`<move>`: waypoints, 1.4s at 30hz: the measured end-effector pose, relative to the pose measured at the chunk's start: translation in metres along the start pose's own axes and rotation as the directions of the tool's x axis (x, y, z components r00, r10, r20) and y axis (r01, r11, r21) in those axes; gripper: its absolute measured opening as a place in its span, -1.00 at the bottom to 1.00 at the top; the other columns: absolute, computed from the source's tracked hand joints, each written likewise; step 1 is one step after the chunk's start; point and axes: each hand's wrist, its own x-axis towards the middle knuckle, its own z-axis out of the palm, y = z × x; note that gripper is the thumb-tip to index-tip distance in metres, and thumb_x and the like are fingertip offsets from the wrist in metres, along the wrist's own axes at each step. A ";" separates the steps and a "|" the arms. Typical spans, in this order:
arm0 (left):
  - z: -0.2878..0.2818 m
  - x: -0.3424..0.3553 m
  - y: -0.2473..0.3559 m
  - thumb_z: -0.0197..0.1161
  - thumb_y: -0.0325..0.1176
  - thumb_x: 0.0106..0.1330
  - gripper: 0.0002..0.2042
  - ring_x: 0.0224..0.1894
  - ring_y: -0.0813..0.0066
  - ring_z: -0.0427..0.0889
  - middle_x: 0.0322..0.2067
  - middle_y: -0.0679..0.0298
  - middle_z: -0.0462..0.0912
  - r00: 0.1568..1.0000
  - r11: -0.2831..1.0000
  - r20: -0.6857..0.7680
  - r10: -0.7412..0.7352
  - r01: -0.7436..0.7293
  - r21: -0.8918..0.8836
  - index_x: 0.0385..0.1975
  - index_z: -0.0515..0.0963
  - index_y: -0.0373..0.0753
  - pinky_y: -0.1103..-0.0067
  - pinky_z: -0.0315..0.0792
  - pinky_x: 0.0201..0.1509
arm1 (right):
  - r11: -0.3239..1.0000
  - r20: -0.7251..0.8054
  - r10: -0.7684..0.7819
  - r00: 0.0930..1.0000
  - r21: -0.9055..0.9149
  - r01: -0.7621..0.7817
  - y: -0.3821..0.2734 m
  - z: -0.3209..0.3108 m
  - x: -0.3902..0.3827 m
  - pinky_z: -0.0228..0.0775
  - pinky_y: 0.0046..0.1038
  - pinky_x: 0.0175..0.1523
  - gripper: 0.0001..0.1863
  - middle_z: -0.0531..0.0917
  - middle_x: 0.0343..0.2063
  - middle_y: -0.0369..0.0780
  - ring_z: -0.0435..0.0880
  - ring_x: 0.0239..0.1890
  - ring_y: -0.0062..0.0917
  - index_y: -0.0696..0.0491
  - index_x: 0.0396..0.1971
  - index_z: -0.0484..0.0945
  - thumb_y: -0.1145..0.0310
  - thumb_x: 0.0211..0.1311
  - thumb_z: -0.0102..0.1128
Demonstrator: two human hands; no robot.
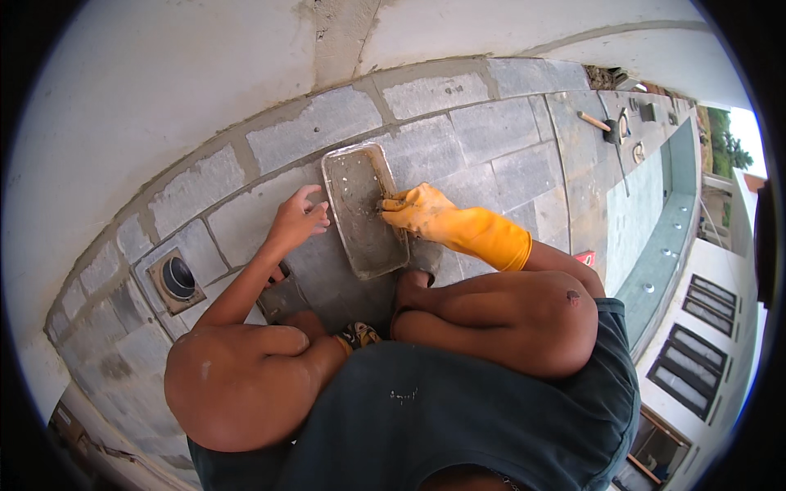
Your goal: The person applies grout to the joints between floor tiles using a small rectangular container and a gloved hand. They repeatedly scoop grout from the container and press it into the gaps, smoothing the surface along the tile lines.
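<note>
Tray (383,266), rectangular and metal-rimmed, lies on the stone paving (508,123) in front of the squatting person, long side running away from the body; grey mix (359,209) coats its inside. Nearest: dark shirt (409,417), pale specks on the chest; left knee (221,368) and right knee (540,319) raised on either side; patterned footwear (359,336) below, between them. Left hand (301,218) bare, just beside the tray's left rim, fingers apart and loosely bent, grip wide with nothing in it; contact with the rim unclear. Right hand (416,211) in an orange glove (495,237) smeared with grey, reaching over the tray's right rim, fingertips bunched low over the mix; grip narrow, cannot tell whether anything is pinched in it. Left of the left forearm, a round dark opening (178,278) in a square cutout. Beyond the tray, more slabs with mortar joints, up to a pale wall (180,90). Off to the right, a mallet (610,131), black head, wooden handle. Farther, a pale green recess (639,196), dark-framed windows (688,368) in a white building, then trees (729,146).
</note>
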 end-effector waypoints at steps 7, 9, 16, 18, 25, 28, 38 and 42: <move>0.034 0.008 0.008 0.23 -0.11 0.30 -0.44 -0.22 0.24 0.69 -0.32 -0.01 0.66 0.998 0.952 0.035 0.061 -0.069 0.299 0.16 0.36 -0.40 0.36 0.60 -0.11 | 0.989 0.206 0.145 0.968 -0.050 -0.138 0.031 -0.011 0.008 0.54 -0.49 -0.39 -0.62 0.68 -0.49 -0.23 0.66 -0.50 -0.51 0.08 -0.24 0.65 0.04 0.30 0.17; 0.045 0.004 0.013 0.29 0.10 0.26 -0.33 -0.12 0.25 0.69 -0.29 0.00 0.69 0.996 0.918 0.074 0.059 -0.083 0.387 0.16 0.41 -0.37 0.35 0.54 0.00 | 0.979 0.188 -0.129 0.974 -0.134 0.156 0.067 -0.004 0.014 0.55 -0.51 -0.37 -0.63 0.68 -0.50 -0.24 0.67 -0.49 -0.52 0.08 -0.28 0.67 0.04 0.30 0.15; 0.053 0.018 0.010 0.31 -0.13 0.31 -0.69 -0.46 0.40 0.63 -0.49 0.13 0.67 0.959 0.627 0.227 0.169 -0.283 0.726 -0.28 0.57 -0.31 0.47 0.47 -0.34 | 0.989 0.149 0.037 0.988 0.138 -0.057 0.036 -0.019 -0.026 0.54 -0.55 -0.32 -0.67 0.69 -0.50 -0.27 0.67 -0.45 -0.60 0.04 -0.29 0.69 0.07 0.32 0.13; 0.056 0.022 0.007 0.31 -0.17 0.31 -0.71 -0.52 0.33 0.63 -0.55 0.13 0.66 0.951 0.625 0.213 0.223 -0.307 0.718 -0.34 0.58 -0.32 0.44 0.46 -0.38 | 0.992 0.145 -0.087 0.986 0.099 0.073 0.056 -0.016 -0.023 0.54 -0.54 -0.31 -0.69 0.69 -0.48 -0.27 0.68 -0.43 -0.60 0.02 -0.25 0.68 0.09 0.31 0.14; 0.067 0.023 0.009 0.35 -0.17 0.26 -0.72 -0.48 0.27 0.65 -0.53 0.12 0.67 0.924 0.525 0.213 0.317 -0.358 0.773 -0.38 0.61 -0.31 0.43 0.48 -0.32 | 0.972 0.202 0.065 0.977 0.208 -0.108 0.053 -0.018 -0.032 0.56 -0.43 -0.24 -0.75 0.70 -0.39 -0.22 0.71 -0.33 -0.46 -0.01 -0.20 0.64 0.16 0.31 0.12; 0.067 0.030 0.012 0.35 -0.12 0.25 -0.68 -0.45 0.25 0.66 -0.52 0.11 0.68 0.926 0.481 0.202 0.319 -0.342 0.807 -0.38 0.63 -0.31 0.41 0.49 -0.28 | 0.981 0.209 -0.002 0.978 0.188 -0.039 0.059 -0.022 -0.040 0.56 -0.41 -0.23 -0.76 0.70 -0.37 -0.21 0.71 -0.32 -0.44 -0.01 -0.20 0.63 0.17 0.31 0.12; 0.054 0.043 0.003 0.13 -0.12 0.31 -0.74 -0.39 0.10 0.65 -0.44 0.17 0.68 0.912 0.385 0.306 0.272 -0.395 0.834 -0.48 0.64 -0.11 0.20 0.50 -0.37 | 0.908 0.163 -0.326 0.931 -0.221 0.356 0.082 -0.061 -0.081 0.56 -0.36 -0.20 -0.77 0.70 -0.33 -0.19 0.71 -0.28 -0.37 0.00 -0.19 0.61 0.19 0.31 0.12; 0.062 0.049 0.017 0.27 0.07 0.30 -0.54 -0.44 0.51 0.50 -0.53 0.27 0.55 0.964 0.516 0.201 0.175 -0.264 0.815 -0.44 0.58 -0.32 0.53 0.40 -0.28 | 0.743 0.111 -0.453 0.885 -0.502 0.443 0.091 -0.083 -0.097 0.56 -0.33 -0.18 -0.78 0.70 -0.32 -0.18 0.71 -0.26 -0.34 0.00 -0.19 0.60 0.20 0.31 0.12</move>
